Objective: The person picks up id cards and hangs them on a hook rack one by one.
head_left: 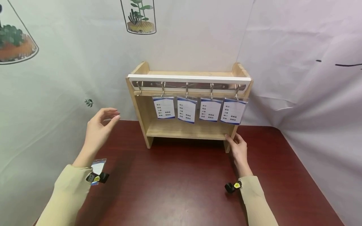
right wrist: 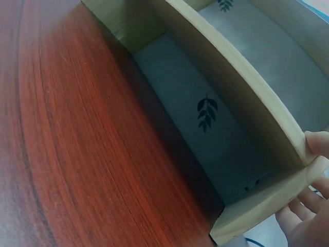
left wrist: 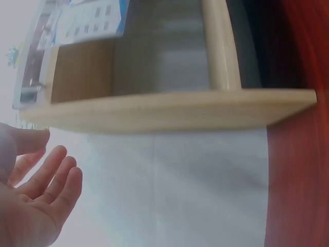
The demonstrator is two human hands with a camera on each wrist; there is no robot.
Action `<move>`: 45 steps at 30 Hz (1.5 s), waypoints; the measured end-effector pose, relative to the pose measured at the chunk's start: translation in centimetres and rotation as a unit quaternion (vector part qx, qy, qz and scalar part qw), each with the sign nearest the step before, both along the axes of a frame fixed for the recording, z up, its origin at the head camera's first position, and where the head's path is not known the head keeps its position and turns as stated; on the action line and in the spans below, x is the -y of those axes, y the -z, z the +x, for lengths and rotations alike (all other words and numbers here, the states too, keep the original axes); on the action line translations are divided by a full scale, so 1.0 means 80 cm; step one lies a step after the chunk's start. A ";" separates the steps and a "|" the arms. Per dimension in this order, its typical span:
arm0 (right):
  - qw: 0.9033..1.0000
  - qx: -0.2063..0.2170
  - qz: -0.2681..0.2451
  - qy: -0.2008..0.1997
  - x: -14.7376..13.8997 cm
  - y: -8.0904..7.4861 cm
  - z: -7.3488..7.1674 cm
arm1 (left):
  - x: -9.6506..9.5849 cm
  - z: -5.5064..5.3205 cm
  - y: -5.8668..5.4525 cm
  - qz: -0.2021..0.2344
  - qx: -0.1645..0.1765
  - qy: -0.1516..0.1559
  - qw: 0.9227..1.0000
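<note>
A small wooden shelf [head_left: 189,131] stands on the dark red table, with a white-edged hook rail [head_left: 175,84] across its upper front. From the hooks hang several clear badge holders with white and blue cards [head_left: 186,110]; the leftmost hook [head_left: 138,86] is bare. My right hand [head_left: 239,152] grips the shelf's right side panel [right wrist: 267,200] low down, thumb inside and fingers outside. My left hand [head_left: 99,125] is raised left of the shelf, its fingers loosely bent around nothing. In the left wrist view, that hand is near the left side panel [left wrist: 164,110].
Another badge holder [head_left: 98,166] lies on the table [head_left: 175,185] at the left, partly hidden by my left wrist. White cloth [head_left: 297,78] with plant prints hangs behind the shelf and along both sides. A black camera is strapped to each wrist.
</note>
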State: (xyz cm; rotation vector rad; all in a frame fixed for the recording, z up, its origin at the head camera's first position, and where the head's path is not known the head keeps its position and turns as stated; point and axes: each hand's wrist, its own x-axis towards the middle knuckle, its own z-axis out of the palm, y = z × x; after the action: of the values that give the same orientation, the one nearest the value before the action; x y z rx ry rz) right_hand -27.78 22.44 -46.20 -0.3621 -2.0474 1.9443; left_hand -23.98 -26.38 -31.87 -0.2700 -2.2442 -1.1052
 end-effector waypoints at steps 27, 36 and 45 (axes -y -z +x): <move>1.000 0.004 0.013 -0.013 -0.003 -0.003 0.000 | 0.109 0.046 0.071 -0.065 0.134 -0.102 0.984; 1.000 0.006 0.010 -0.013 -0.002 -0.003 0.001 | 0.137 0.042 0.109 -0.066 0.231 -0.114 0.964; 1.000 0.002 0.008 -0.017 -0.003 -0.004 0.001 | 0.164 0.044 0.139 -0.047 0.284 -0.116 0.951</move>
State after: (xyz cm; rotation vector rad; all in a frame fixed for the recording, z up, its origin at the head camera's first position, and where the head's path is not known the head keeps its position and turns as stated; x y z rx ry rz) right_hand -27.68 22.66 -45.88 -0.3306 -2.0826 1.9476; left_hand -20.44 -39.52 -42.97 0.3139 -2.7439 -1.0406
